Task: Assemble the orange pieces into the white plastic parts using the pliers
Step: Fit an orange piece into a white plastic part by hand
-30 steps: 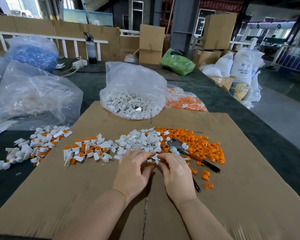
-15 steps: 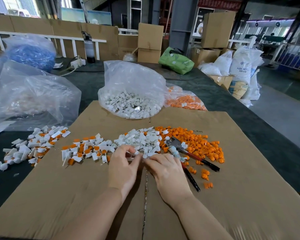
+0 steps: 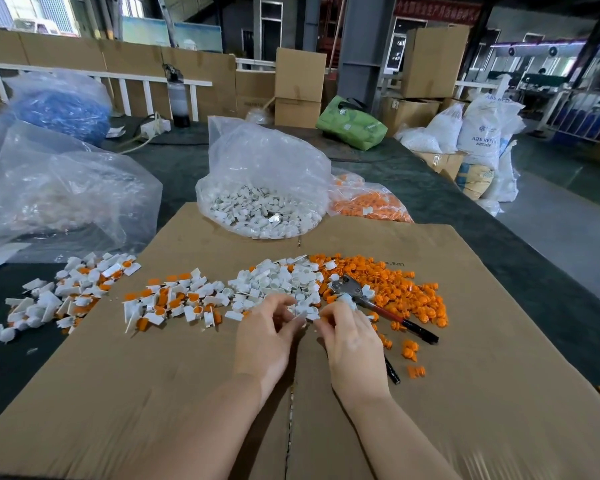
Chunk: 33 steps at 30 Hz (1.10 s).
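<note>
White and orange lay sorted in heaps on the cardboard sheet [image 3: 465, 393], read left to right. Far left, finished pieces [image 3: 66, 292] spilled off the cardboard edge onto the dark table [image 3: 187, 168]; a stray nudge could send more over and mix them with scrap. Next right, a second finished batch [image 3: 174, 303] sat just beside the loose white parts [image 3: 278, 282], with almost no gap, so done and undone could blur together.

At centre the left hand [image 3: 264, 341] and right hand [image 3: 350, 344] met at the near edge of the white heap. Left fingers [image 3: 284, 306] were curled narrow, pinching what looked like one small white part; right fingertips [image 3: 329, 313] were likewise pinched close on a white bit, though exactly what each held was too small to tell. Risk judged: a small slippery part could pop from the pinch and vanish into the pile.

Right of the hands, the pliers [image 3: 357, 294] lay untouched, head buried at the border of the orange pieces [image 3: 395, 289], handles pointing toward the person and partly under the right wrist. Reaching for them could scatter orange strays [image 3: 409, 351] lying near the handles.

Behind, a clear bag of white parts [image 3: 264, 188] and a bag of orange ones [image 3: 368, 202] crowded the far edge of the cardboard, limiting room to spread out.
</note>
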Motion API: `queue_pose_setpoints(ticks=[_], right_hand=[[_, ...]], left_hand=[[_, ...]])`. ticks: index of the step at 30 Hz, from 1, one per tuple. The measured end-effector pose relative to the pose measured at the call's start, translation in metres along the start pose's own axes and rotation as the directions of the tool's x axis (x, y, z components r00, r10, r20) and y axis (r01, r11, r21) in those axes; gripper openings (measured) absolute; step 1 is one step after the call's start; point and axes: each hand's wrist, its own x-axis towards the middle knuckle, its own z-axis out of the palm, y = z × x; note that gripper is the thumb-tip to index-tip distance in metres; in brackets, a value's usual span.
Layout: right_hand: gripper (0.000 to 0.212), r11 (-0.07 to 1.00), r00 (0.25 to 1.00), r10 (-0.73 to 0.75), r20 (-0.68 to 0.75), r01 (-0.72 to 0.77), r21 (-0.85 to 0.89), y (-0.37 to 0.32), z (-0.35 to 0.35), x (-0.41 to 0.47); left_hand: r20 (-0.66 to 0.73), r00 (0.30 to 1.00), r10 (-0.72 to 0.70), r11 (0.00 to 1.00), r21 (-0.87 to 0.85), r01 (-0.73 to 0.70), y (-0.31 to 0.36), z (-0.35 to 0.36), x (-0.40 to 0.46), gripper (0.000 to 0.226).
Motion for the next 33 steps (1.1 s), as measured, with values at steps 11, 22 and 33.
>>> queue_pose_setpoints(ticks=[11,22,33], right_hand=[[0.02,0.986,0.996,0.067,0.052,-0.075,0.152,0.003,-0.004,0.002],[0.008,0.968,0.997,0.066,-0.039,-0.054,0.247,0.0,-0.008,-0.001],[0.012,0.99,0.997,0.019,-0.081,-0.008,0.138,0.001,-0.003,-0.002]], left_hand=[[0.085,0.996,-0.003,0.998,-0.065,0.008,0.001,0.005,-0.002,0.019],[0.107,0.994,0.005,0.997,-0.076,0.003,0.002,0.002,-0.004,0.013],[0.183,0.983,0.031,0.989,-0.151,-0.003,0.005,0.001,-0.009,0.011]])
